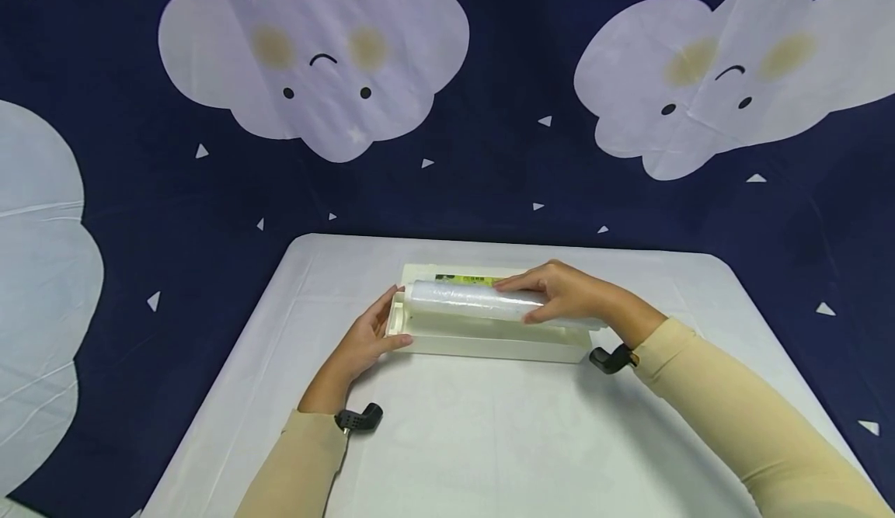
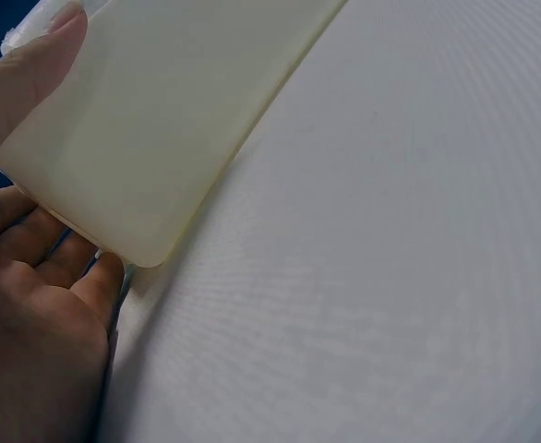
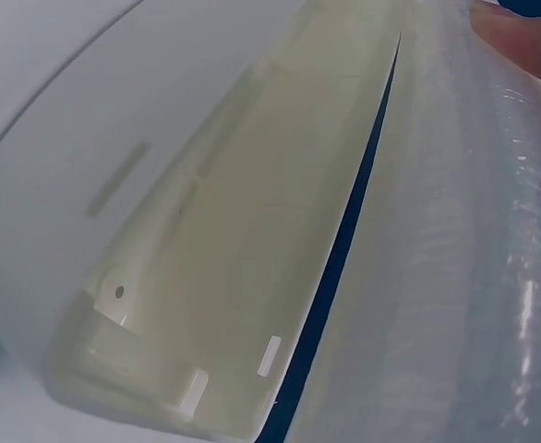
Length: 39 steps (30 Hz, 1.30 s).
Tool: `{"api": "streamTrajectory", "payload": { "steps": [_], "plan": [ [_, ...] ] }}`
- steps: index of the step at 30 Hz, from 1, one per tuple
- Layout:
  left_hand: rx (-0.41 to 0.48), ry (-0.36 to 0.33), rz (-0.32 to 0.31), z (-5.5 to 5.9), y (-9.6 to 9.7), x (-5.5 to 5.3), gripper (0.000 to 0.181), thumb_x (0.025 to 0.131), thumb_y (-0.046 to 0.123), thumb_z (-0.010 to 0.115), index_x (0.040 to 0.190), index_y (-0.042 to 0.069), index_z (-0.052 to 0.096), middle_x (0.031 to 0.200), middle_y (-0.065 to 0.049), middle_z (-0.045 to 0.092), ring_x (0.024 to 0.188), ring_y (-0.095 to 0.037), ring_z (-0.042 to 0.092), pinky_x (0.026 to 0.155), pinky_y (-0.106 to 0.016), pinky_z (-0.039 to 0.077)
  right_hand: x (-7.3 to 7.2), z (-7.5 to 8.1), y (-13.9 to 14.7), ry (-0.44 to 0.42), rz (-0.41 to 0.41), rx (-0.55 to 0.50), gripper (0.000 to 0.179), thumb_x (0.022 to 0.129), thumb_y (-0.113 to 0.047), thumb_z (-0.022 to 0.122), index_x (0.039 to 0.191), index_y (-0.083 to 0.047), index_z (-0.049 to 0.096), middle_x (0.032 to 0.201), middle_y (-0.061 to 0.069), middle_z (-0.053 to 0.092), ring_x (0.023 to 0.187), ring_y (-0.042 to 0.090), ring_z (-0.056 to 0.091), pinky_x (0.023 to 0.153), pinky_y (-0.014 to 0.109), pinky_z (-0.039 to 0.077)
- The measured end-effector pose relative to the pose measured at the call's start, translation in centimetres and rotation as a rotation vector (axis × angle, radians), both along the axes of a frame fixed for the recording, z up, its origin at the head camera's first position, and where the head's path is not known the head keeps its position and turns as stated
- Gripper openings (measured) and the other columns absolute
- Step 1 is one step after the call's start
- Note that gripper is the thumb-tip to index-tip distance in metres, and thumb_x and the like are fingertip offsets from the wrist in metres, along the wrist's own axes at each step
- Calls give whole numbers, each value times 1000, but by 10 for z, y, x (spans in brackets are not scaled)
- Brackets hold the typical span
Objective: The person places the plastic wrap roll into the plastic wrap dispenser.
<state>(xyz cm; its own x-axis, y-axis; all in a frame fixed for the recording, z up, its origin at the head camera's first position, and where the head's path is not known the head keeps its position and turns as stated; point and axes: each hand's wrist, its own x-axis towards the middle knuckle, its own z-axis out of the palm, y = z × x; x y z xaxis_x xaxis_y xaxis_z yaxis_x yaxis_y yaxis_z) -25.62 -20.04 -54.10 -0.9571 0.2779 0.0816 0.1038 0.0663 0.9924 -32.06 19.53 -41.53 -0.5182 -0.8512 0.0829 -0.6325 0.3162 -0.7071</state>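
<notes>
A long cream plastic-wrap dispenser box (image 1: 489,349) lies lengthwise on the table, its lid (image 1: 418,272) swung up at the back. At the box's left end, my left hand (image 1: 361,345) grips it, thumb on the front wall and fingers round the end. My right hand (image 1: 576,297) holds a roll of plastic wrap (image 1: 454,300) from above, near its right half. The roll is over the back part of the box, in front of the lid. In the right wrist view, the box's hollow inside (image 3: 252,212) shows beside the roll (image 3: 464,240).
A white cloth covers the table (image 1: 447,440). Behind it hangs a dark blue cloth (image 1: 503,192) printed with clouds and small triangles. A yellow-green label (image 1: 464,279) shows on the lid above the roll. Black cameras (image 1: 360,418) are strapped to both wrists.
</notes>
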Motion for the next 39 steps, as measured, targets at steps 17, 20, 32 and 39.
{"api": "streamTrajectory", "payload": {
  "steps": [17,20,32,39],
  "plan": [
    [-16,20,8,-3,-1,-1,106,85,2,88,168,9,24,169,0,32,154,-21,27,117,-20,30,1,-5,-7,5,2,45,67,82,1,89,144,-8,66,147,-5,60,139,20,51,114,37,44],
    [-21,21,10,-3,-1,-1,105,85,2,88,168,9,24,169,1,32,154,-20,27,117,-20,30,0,-7,-8,7,11,46,66,82,-1,89,144,-7,66,146,-4,60,138,20,52,113,37,45],
    [-17,29,-5,-2,-2,-1,107,85,3,89,168,7,22,170,-3,29,156,-24,24,121,-27,27,1,-14,-15,10,7,74,65,81,-2,90,142,-10,68,143,-8,63,137,17,53,112,37,46],
    [-26,34,-1,-2,0,-2,106,85,3,89,168,7,23,170,-3,30,156,-21,23,121,-25,25,0,-17,-18,2,19,87,66,82,-1,89,144,-12,67,144,-9,62,137,15,53,112,37,46]
  ]
}}
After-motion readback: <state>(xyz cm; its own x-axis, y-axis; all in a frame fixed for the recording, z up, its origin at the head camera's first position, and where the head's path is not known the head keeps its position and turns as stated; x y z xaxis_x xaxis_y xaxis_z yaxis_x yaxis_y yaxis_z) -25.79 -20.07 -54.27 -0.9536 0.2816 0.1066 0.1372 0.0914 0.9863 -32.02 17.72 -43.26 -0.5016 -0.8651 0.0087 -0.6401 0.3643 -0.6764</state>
